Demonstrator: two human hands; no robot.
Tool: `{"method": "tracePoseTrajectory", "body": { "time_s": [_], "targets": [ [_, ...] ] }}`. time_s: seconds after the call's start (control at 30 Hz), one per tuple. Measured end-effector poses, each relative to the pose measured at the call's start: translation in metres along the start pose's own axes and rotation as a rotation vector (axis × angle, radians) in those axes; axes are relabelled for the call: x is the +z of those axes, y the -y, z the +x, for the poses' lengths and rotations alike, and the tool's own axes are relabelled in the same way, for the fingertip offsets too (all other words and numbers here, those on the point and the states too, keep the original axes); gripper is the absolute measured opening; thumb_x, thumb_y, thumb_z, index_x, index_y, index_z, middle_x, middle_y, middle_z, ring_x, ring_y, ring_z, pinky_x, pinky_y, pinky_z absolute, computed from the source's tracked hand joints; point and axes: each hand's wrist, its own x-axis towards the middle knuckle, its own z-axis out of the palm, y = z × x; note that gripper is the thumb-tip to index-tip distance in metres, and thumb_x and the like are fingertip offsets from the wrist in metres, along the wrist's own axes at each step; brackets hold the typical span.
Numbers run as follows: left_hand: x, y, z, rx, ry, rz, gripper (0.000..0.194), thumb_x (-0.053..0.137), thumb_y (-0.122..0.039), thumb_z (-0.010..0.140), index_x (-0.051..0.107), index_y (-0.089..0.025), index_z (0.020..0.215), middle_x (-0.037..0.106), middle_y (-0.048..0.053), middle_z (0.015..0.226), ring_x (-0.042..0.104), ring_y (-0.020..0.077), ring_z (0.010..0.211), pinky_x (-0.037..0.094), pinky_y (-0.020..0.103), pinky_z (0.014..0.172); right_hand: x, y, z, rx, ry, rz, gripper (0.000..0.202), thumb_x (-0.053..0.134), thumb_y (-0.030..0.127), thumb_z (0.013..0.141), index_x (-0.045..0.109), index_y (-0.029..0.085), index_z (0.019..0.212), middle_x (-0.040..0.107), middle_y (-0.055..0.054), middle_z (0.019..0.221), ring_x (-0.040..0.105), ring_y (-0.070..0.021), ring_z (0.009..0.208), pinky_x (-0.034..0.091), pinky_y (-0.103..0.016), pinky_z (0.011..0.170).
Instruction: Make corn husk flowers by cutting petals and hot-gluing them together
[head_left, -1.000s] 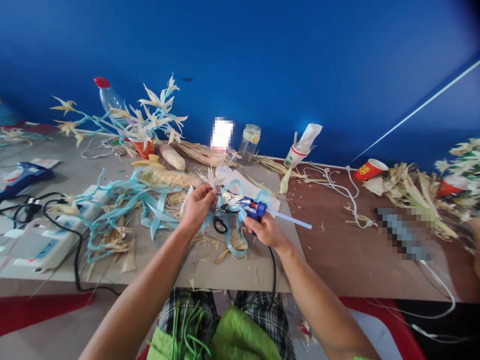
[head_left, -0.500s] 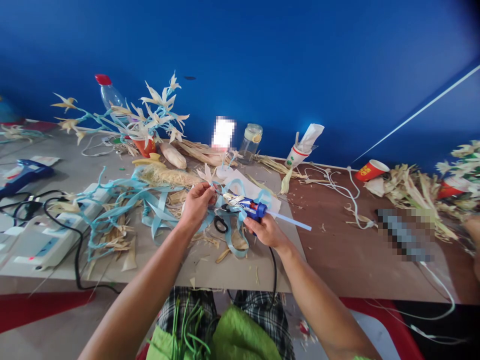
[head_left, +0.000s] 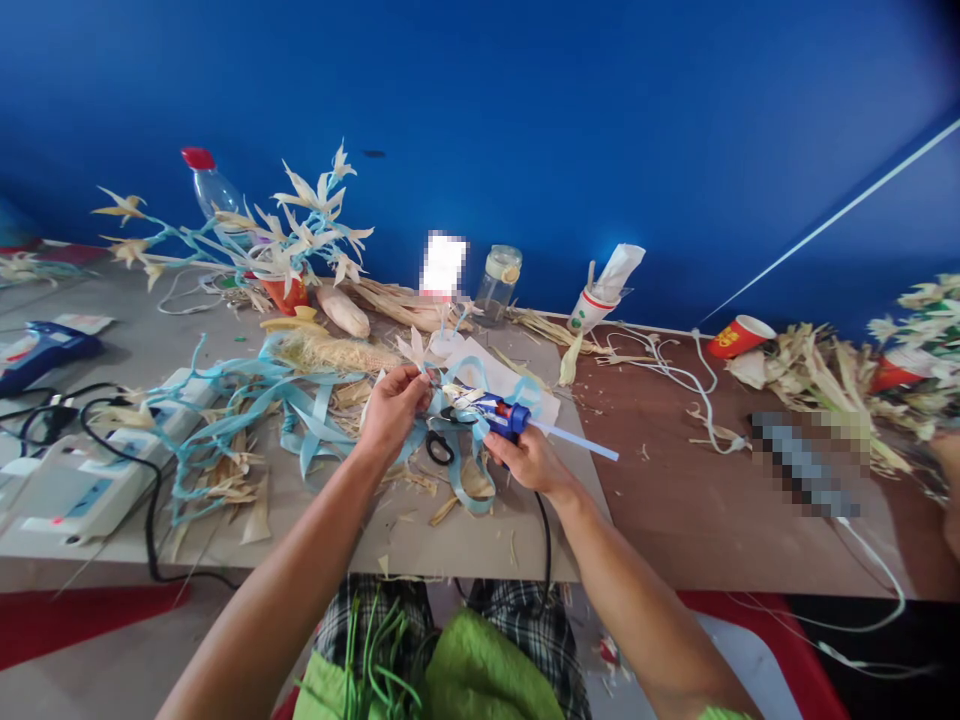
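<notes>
Blue plastic glue gun (head_left: 511,417) gripped by right hand (head_left: 529,457). Left hand (head_left: 396,405) pinching pale pointed husk flower (head_left: 415,349), apparently unfinished. Far left: blue-stemmed husk-flower spray (head_left: 301,245) assembled; loose pale-blue ribbon (head_left: 321,405) unused.

No wording can be read clearly. Toward three o'clock of the view's middle, a tilted red paper cup with a white interior (head_left: 739,338) bears small yellow characters; near two o'clock, a white paper cup with a red rim (head_left: 590,312) carries a green mark; near half past eight, a white plastic power strip (head_left: 109,478) shows blurred blue panels.
</notes>
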Motion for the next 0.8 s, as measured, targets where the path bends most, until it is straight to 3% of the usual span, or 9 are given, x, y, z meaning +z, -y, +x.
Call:
{"method": "tracePoseTrajectory", "body": {
  "time_s": [0.23,0.5,0.8],
  "targets": [
    [-0.0021,0.0001,0.0013,0.006,-0.023,-0.006,0.022,0.073,-0.034,0.069,0.064,-0.015,0.075,0.052,-0.003,0.055,0.042,0.0065,0.047,0.031,0.020,0.046,-0.0007,0.0005,-0.0017,0.018,0.004,0.039,0.027,0.052,0.047,0.086,0.059,0.023,0.075,0.048,0.002,0.054,0.047,-0.0133,0.052,0.041,-0.027,0.053],
    [0.0001,-0.0009,-0.0016,0.014,0.061,-0.004,0.020,0.072,-0.034,0.070,0.063,-0.015,0.072,0.051,-0.002,0.054,0.043,0.0071,0.049,0.033,0.021,0.049,0.0004,-0.0011,-0.0007,0.042,0.013,0.054,0.027,0.052,0.046,0.085,0.055,0.022,0.074,0.049,0.003,0.053,0.047,-0.0121,0.049,0.040,-0.025,0.051],
    [-0.0022,-0.0037,0.0018,-0.003,-0.020,-0.051,0.022,0.072,-0.033,0.069,0.063,-0.014,0.075,0.050,-0.004,0.056,0.044,0.0059,0.049,0.033,0.018,0.047,-0.0023,-0.0088,-0.0031,0.063,0.002,0.016,0.028,0.051,0.045,0.086,0.054,0.022,0.072,0.049,0.002,0.053,0.048,-0.0130,0.050,0.040,-0.027,0.051]
  ]
}}
